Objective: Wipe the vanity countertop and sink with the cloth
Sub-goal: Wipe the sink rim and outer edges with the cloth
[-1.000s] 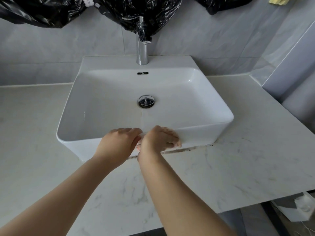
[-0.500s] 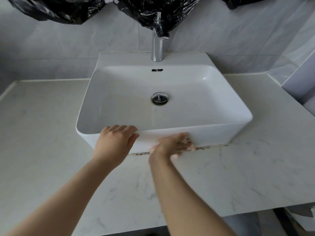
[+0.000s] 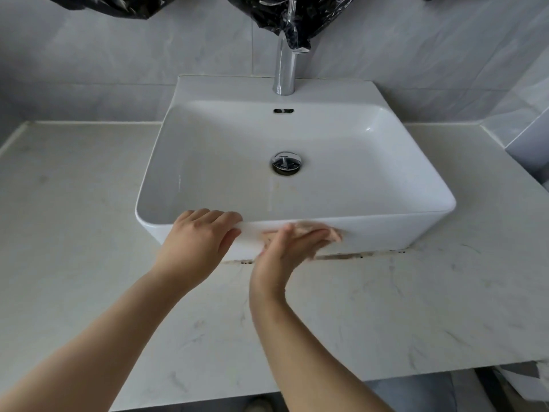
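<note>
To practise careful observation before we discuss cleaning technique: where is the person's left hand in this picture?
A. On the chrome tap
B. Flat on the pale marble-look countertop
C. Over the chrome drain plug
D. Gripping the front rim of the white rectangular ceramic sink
D: the left hand has its fingers curled over the front rim of the white rectangular ceramic sink.

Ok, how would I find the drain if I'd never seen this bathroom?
Look for the big white sink sitting on the pale counter. In the middle of its floor, in line with the faucet, is the drain. It is the only round, shiny metal thing in the bowl; the dark overflow slot higher up is small, flat and narrow.
</note>
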Action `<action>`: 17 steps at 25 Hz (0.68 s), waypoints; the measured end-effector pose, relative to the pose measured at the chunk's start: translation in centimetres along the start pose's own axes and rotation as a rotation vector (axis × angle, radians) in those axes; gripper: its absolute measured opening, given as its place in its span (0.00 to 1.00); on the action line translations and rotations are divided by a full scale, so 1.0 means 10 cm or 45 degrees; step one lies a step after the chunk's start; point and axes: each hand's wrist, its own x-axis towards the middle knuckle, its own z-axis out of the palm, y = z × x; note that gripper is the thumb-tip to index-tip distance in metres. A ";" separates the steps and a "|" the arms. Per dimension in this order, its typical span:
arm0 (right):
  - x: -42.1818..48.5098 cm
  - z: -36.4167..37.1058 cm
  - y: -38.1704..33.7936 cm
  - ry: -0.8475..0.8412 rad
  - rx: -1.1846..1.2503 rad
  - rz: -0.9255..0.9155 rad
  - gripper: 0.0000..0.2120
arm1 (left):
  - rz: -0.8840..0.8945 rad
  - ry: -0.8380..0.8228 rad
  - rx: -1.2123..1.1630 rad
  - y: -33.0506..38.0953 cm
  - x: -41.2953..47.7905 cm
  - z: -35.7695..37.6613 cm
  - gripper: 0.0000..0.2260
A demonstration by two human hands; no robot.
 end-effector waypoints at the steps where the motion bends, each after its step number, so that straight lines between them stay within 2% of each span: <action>1: -0.03 -0.01 0.08 -0.069 0.014 -0.031 0.43 | -0.020 -0.003 0.009 -0.06 -0.03 -0.03 0.15; 3: 0.06 -0.10 0.10 -0.029 -0.053 -0.120 0.48 | -0.068 0.008 0.028 -0.17 -0.11 -0.10 0.16; 5: 0.34 -0.25 0.16 0.101 -0.066 -0.215 0.47 | -0.089 0.005 0.037 -0.22 -0.14 -0.11 0.17; 6: 0.45 -0.30 0.18 0.159 -0.099 -0.232 0.44 | -0.097 0.000 0.032 -0.22 -0.13 -0.11 0.17; 8: 0.39 -0.27 0.19 0.113 -0.168 -0.370 0.39 | -0.094 -0.002 0.002 -0.21 -0.12 -0.09 0.17; 11: 0.20 -0.31 0.36 -0.038 -0.553 -0.917 0.31 | -0.090 -0.029 0.004 -0.31 -0.17 -0.15 0.19; 13: 0.45 -0.53 0.32 -0.011 -0.799 -1.179 0.30 | -0.125 -0.015 0.039 -0.39 -0.21 -0.19 0.21; 15: 0.62 -0.62 0.19 0.113 -0.831 -1.227 0.24 | -0.120 -0.004 0.082 -0.42 -0.22 -0.16 0.23; 16: 0.59 -0.54 0.13 0.104 -0.834 -1.274 0.18 | -0.113 -0.009 0.076 -0.41 -0.22 -0.15 0.23; 17: 0.46 -0.37 0.09 0.001 -0.844 -1.354 0.12 | -0.099 -0.008 0.063 -0.40 -0.21 -0.15 0.21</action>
